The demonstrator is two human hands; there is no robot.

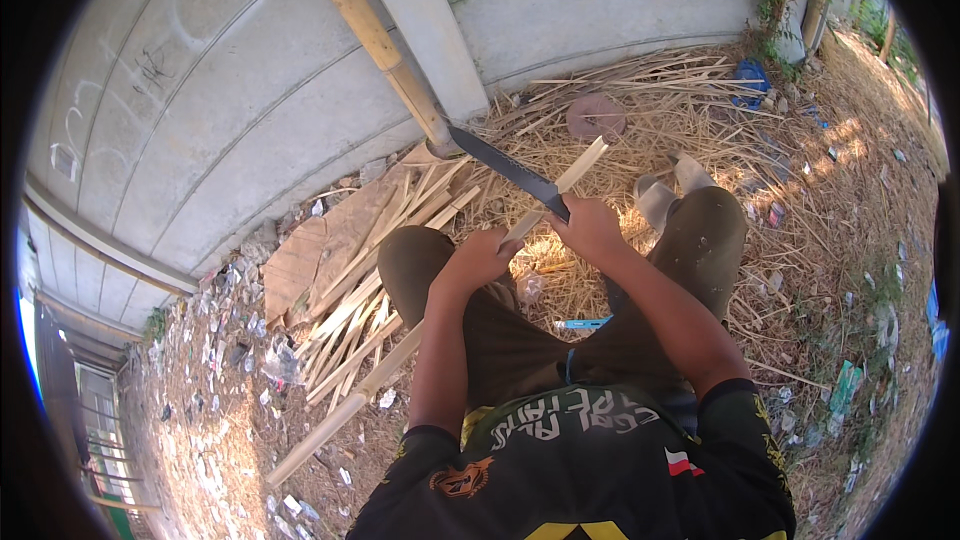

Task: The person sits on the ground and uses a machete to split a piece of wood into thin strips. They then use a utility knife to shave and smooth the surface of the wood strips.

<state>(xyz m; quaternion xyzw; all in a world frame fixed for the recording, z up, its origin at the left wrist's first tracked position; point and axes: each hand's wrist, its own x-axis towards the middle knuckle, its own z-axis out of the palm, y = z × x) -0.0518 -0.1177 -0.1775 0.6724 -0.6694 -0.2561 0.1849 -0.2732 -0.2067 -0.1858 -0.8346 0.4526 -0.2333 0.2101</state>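
Note:
A long pale bamboo strip (352,405) runs slantwise from the lower left, behind my left forearm, up past my knees. My left hand (482,258) is closed around it in front of my left knee. In my right hand (590,232) is a machete (510,170), its handle mostly hidden by my fingers. The dark blade points up and to the left, crossing the strip close to its far end. From this angle I cannot tell how deep the edge sits in the bamboo.
Split bamboo strips (345,335) lie piled on brown cardboard (295,265) at left. A bamboo pole (375,35) leans by the concrete wall (250,90). Ahead are a round reddish disc (596,117), shavings and a blue bag (750,83). A blue tool (582,324) lies between my legs.

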